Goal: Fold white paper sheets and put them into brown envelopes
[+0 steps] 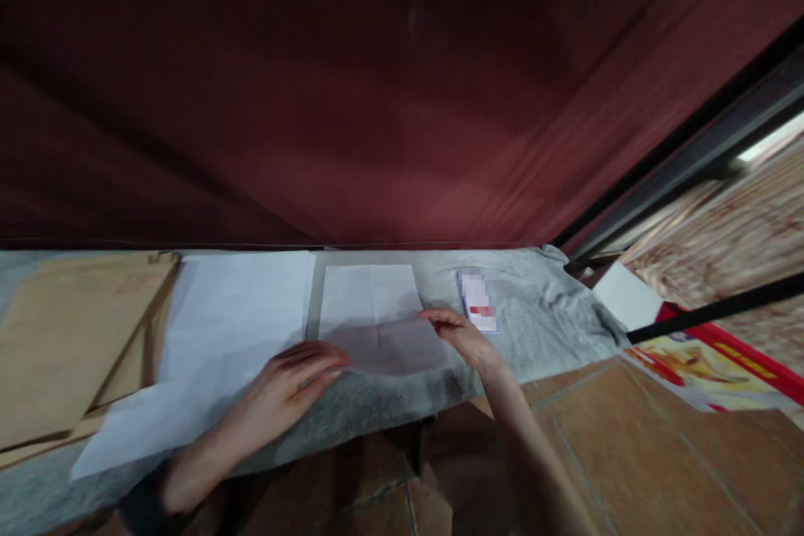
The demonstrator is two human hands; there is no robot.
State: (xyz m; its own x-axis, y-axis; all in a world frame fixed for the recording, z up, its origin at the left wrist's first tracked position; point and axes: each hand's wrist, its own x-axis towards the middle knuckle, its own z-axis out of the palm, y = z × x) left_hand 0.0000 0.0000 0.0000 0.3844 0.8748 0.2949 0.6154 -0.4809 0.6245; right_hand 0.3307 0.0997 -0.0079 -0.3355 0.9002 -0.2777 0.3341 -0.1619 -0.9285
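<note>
A white sheet of paper point(370, 297) with faint fold creases lies on the grey cloth, its near part bowed up slightly. My left hand point(305, 381) is at its near left corner, thumb and fingers closed together on the edge. On the right edge, the thumb and fingertips of my right hand point(461, 337) pinch the same sheet. Left of it, larger white sheets point(232, 310) lie overlapping, partly under my left forearm. Beyond my right hand is a small pale purple-edged packet or card point(481, 301), its face blurred out.
Brown paper bags point(75, 335) lie flat at the far left. The grey cloth point(533, 310) is wrinkled at its right end. A dark red fabric panel point(402, 100) rises behind. Black bars point(722, 310) and a red-yellow printed box point(722, 360) stand right, above floor tiles point(628, 435).
</note>
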